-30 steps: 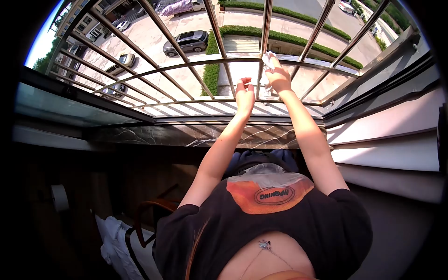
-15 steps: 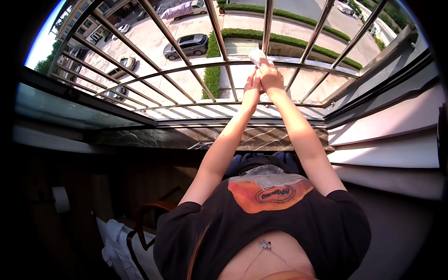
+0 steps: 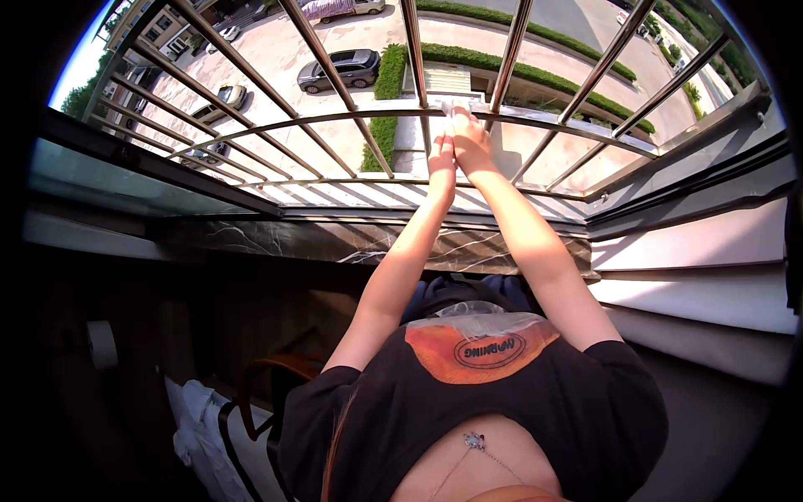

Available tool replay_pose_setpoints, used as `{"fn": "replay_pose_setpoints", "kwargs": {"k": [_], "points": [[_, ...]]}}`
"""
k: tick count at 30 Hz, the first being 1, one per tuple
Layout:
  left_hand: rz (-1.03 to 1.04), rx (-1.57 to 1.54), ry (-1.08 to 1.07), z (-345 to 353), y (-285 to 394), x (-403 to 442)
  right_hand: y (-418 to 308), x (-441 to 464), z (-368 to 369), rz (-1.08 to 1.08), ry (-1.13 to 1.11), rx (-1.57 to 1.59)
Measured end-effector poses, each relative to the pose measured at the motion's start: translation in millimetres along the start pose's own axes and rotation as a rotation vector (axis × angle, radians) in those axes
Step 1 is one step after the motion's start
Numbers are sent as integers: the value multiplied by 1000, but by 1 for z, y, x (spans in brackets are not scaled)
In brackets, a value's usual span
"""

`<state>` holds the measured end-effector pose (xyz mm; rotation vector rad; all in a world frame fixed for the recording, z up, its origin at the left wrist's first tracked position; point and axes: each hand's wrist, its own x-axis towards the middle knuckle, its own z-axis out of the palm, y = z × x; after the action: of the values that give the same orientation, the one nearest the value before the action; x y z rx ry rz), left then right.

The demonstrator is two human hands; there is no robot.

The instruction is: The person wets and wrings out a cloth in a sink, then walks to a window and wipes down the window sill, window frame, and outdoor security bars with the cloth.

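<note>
A crumpled white tissue (image 3: 456, 107) lies against the curved metal rail (image 3: 401, 106) of the window guard. My right hand (image 3: 471, 144) has its fingers closed on the tissue at the rail. Just left of it and a little lower, my left hand (image 3: 442, 161) is pressed against my right hand, its fingers together and pointing up. What lies between the two palms is hidden. Both arms reach forward over the dark marble sill (image 3: 335, 243).
Upright metal bars (image 3: 413, 50) rise around my hands. A window frame (image 3: 159, 188) stands at left, and a pale curtain (image 3: 694, 243) hangs at right. Behind at lower left are a chair (image 3: 251, 385) and white fabric (image 3: 201, 427). Parked cars (image 3: 339, 70) show far below.
My hands and the tissue have shifted left along the rail, past an upright bar. The view has turned slightly as well.
</note>
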<state>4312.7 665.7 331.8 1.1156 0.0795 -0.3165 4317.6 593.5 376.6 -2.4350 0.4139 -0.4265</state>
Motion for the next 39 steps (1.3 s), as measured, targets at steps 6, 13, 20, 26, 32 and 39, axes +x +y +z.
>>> {"fn": "replay_pose_setpoints", "kwargs": {"k": [6, 13, 20, 26, 32, 39], "points": [[49, -61, -43, -23, 21, -5, -24, 4, 18, -87, -101, -99], [1, -64, -50, 3, 3, -4, -6, 3, -10, -70, -130, -200], [-101, -44, -162, 42, -15, -13, 27, -10, -44, 48, -58, -265], [-80, -46, -107, 25, -11, -6, 30, -5, -15, 52, 54, -115], [-5, -29, 22, -9, -4, 6, -4, 2, 9, -47, 3, -81], [-25, -22, -24, -37, 8, 13, -20, 3, 21, -169, -52, -157]]}}
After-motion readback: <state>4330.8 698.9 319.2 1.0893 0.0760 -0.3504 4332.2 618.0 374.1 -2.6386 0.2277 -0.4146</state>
